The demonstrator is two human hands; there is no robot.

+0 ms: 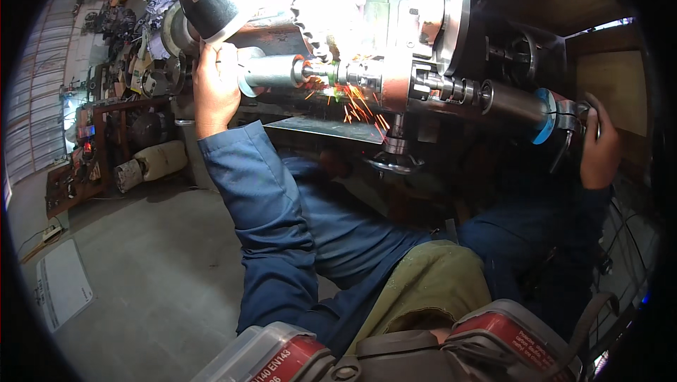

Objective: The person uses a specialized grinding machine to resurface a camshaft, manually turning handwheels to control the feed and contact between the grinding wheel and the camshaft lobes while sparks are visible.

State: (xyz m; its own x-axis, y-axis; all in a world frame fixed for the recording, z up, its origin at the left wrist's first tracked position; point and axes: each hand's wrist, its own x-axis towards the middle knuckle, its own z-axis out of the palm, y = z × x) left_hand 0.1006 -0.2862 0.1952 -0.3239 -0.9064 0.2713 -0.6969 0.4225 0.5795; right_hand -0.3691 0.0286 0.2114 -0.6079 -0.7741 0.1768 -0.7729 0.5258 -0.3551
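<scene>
A long metal workpiece with stepped journals (444, 87) lies across a grinding machine, between a grey sleeve (275, 72) on the left and a dark metal cylinder (511, 106) on the right. Orange sparks (357, 106) spray downward near its middle. My left hand (217, 89) is closed at the outer end of the grey sleeve, just below a lamp; what its fingers grip is hidden. At the far right my right hand (599, 144) curls its fingers around the end of a metal clamp (567, 115), beside a blue ring (545, 115).
A dark lamp head (215, 1) hangs over the left end and glares on the machine. Below the workpiece juts a small handwheel (393, 163). A plastic jug (161, 162) lies at the left, near a white board (63, 285) on the concrete floor. Mask filters (296, 355) fill the lower edge.
</scene>
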